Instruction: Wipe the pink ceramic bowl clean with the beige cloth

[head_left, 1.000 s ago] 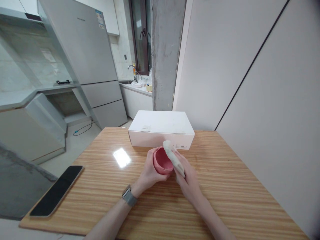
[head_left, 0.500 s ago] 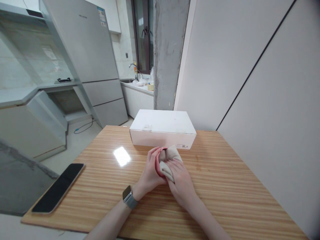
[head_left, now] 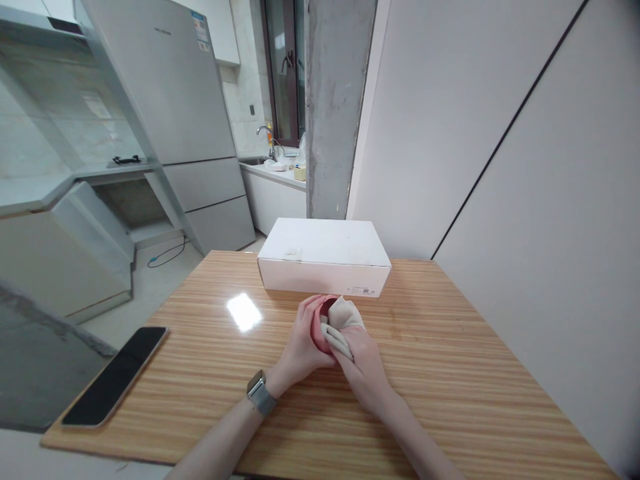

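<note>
My left hand (head_left: 303, 340) is wrapped round a small pink cup (head_left: 320, 327) held just above the wooden table (head_left: 450, 373); a watch sits on that wrist. My right hand (head_left: 365, 363) grips a beige cloth (head_left: 340, 327) and presses it into the cup's mouth. Most of the cup is hidden by the two hands and the cloth. Both hands are right in front of a closed white box (head_left: 323, 257).
A black phone (head_left: 115, 377) lies face up near the table's left front corner. A white wall runs along the table's right side. Beyond the table stand a concrete pillar (head_left: 333, 107), a grey fridge (head_left: 170, 113) and a counter with a sink.
One second ago the cloth lay along the cup's outer side in my right hand. It has since been pushed into the cup's opening, and the hands have closed together.
</note>
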